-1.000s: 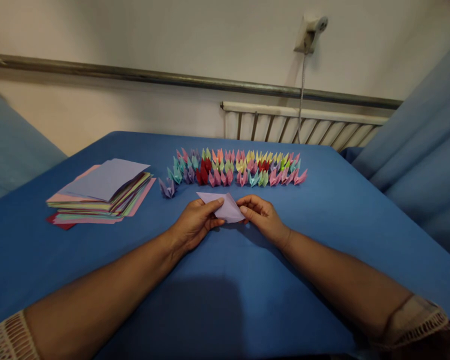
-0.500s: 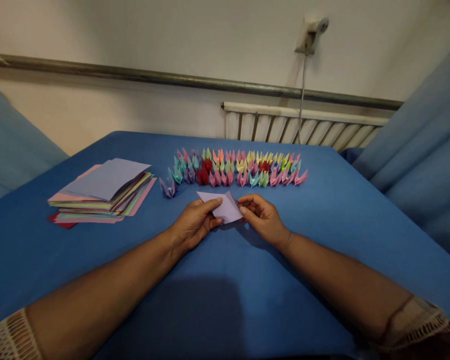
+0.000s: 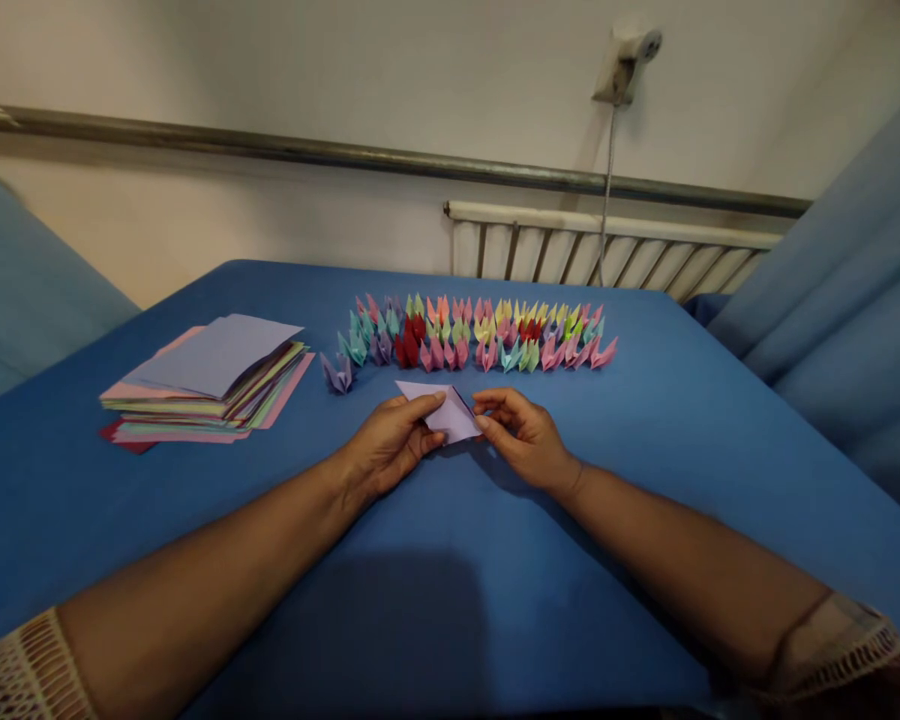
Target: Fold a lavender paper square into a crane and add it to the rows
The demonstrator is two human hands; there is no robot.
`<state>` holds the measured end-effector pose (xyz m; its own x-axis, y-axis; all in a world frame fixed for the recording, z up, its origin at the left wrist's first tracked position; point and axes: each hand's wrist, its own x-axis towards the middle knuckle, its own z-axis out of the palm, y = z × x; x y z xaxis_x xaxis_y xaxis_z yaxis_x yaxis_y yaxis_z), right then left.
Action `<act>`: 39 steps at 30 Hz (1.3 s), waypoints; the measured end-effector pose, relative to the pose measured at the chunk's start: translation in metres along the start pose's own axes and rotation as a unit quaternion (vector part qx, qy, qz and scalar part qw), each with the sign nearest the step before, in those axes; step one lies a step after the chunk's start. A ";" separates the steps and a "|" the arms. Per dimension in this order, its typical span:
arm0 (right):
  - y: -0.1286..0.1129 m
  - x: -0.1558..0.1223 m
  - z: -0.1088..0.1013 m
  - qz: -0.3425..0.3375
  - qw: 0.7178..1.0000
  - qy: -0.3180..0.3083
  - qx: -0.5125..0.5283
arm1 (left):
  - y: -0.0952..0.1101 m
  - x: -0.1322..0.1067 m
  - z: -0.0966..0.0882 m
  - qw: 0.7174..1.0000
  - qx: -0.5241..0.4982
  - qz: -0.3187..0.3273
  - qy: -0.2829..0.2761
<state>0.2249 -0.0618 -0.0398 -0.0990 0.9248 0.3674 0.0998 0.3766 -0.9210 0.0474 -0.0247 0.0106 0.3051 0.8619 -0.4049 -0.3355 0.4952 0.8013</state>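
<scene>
A partly folded sheet of lilac origami paper (image 3: 456, 418) is held above the blue-covered table, between my two hands. My left hand (image 3: 399, 440) is closed on its left side, thumb on top and fingers beneath. At the right edge, my right hand (image 3: 523, 435) pinches the paper between thumb and fingertips; a folded flap stands along that side. Just beyond the hands stand rows of small folded paper cranes (image 3: 457, 350) in pink, red, yellow, green, teal and purple. One purple crane (image 3: 337, 374) sits at the near left end of the rows.
On the left lies an uneven stack of coloured paper (image 3: 210, 365), a lilac sheet uppermost. The blue cloth (image 3: 607, 440) covers the table. Behind it are a metal rail (image 3: 307, 150), a white radiator (image 3: 607, 225) and a cord from a wall socket (image 3: 616, 80). Blue curtains (image 3: 862, 260) hang at both sides.
The paper's upper right flap, upright earlier, has folded down toward the right edge under my right fingers. My left hand keeps its hold; the view has shifted very slightly.
</scene>
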 end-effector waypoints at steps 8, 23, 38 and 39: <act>0.003 0.000 0.004 0.018 0.998 -0.018 0.064 | -0.003 0.002 -0.004 0.999 0.025 0.027 -0.030; -0.002 0.002 0.004 0.051 0.993 -0.007 0.110 | -0.003 0.002 -0.005 0.999 0.013 0.028 -0.044; -0.007 0.002 0.003 0.072 0.993 0.003 0.095 | -0.006 0.000 -0.006 0.995 0.067 0.031 -0.060; -0.007 0.002 0.003 0.066 0.994 0.007 0.084 | -0.006 0.000 -0.006 0.995 0.068 0.027 -0.066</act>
<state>0.2209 -0.0626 -0.0326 -0.0826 0.9668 0.2418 -0.0561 0.2377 -0.9697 0.0443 -0.0270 0.0029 0.4075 0.8604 -0.3060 -0.2333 0.4220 0.8761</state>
